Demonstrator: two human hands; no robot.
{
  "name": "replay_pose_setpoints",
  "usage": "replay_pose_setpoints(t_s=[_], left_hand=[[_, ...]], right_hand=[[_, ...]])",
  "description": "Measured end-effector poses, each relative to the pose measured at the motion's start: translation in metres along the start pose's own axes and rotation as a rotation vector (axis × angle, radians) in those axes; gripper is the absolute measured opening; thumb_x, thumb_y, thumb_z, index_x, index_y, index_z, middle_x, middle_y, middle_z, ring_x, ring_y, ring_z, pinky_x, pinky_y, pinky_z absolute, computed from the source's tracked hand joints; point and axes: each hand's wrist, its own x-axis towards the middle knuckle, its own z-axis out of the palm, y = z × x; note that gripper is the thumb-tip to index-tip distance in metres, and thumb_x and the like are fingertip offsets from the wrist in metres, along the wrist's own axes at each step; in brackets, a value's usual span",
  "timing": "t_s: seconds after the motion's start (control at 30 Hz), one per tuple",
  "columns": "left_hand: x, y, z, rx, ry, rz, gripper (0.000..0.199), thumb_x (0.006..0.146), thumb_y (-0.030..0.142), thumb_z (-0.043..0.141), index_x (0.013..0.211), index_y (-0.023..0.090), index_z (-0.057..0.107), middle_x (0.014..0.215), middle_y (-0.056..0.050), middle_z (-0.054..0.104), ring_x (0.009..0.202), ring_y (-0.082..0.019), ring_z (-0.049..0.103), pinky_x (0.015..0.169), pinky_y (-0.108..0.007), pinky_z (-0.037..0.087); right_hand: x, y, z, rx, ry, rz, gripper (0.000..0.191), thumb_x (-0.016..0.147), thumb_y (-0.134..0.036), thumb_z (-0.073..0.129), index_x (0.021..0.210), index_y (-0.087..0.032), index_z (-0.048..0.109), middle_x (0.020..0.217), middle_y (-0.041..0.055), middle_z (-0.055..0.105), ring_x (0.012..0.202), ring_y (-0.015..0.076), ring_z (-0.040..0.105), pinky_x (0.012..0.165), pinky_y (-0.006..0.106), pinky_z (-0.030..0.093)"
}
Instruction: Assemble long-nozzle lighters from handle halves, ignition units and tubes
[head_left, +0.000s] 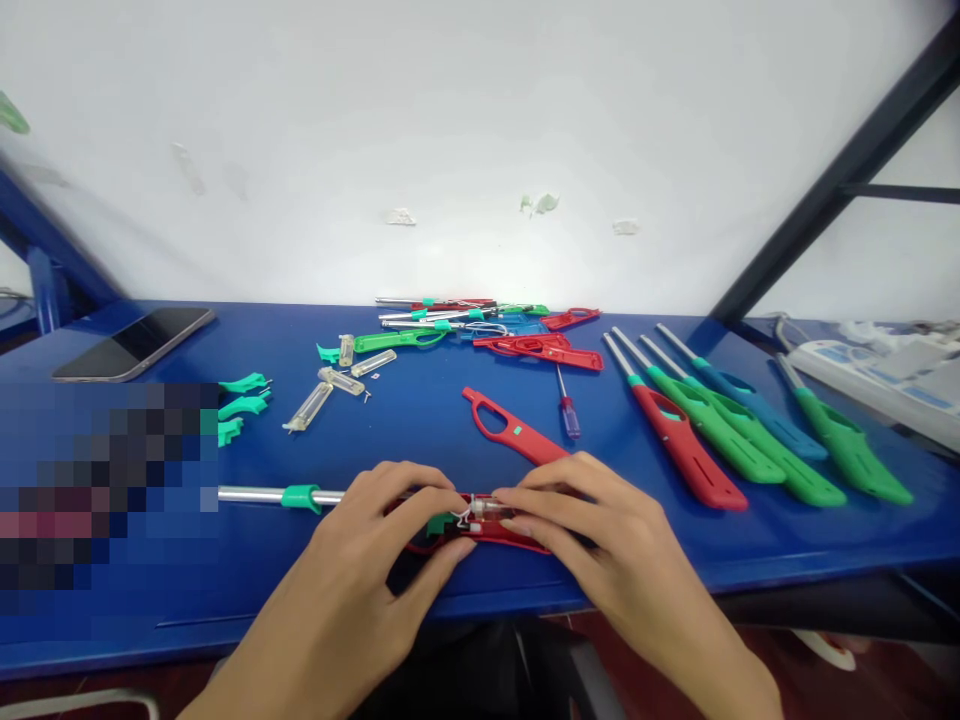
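An opened red lighter lies at the table's front edge, its metal tube with a green collar pointing left. My left hand is closed around the lighter's middle, fingertips at the white wire and green part inside. From the right, my right hand pinches the clear fuel tank in the red shell. Part of the shell is hidden under my fingers. Just beyond my right hand lies a loose red half shell, and behind it a purple-handled screwdriver.
Several assembled lighters lie at the right, beside a white power strip. Clear tanks, green triggers and shell parts lie farther back. A phone rests at the back left.
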Motion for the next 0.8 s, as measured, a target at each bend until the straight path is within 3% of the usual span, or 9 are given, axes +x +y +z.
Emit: replay_pose_setpoints(t_s=[0.6, 0.8], left_hand=[[-0.0010, 0.0013, -0.0015, 0.003, -0.005, -0.022, 0.014, 0.103, 0.026, 0.065, 0.114, 0.034, 0.066, 0.118, 0.002, 0.068, 0.104, -0.020, 0.067, 0.092, -0.035, 0.055], [-0.0017, 0.0007, 0.0005, 0.033, -0.005, -0.078, 0.032, 0.102, 0.031, 0.066, 0.132, 0.040, 0.058, 0.123, 0.002, 0.068, 0.109, -0.023, 0.069, 0.097, -0.040, 0.056]], right_hand=[[0.0006, -0.0009, -0.0013, 0.003, 0.038, -0.022, 0.023, 0.105, -0.027, 0.063, 0.117, -0.032, 0.082, 0.111, 0.0018, 0.076, 0.099, 0.0205, 0.071, 0.088, 0.032, 0.058], [-0.0007, -0.0022, -0.0015, 0.015, 0.040, -0.012, 0.021, 0.103, -0.027, 0.067, 0.116, -0.033, 0.082, 0.113, 0.0001, 0.076, 0.103, 0.0200, 0.070, 0.091, 0.032, 0.057]])
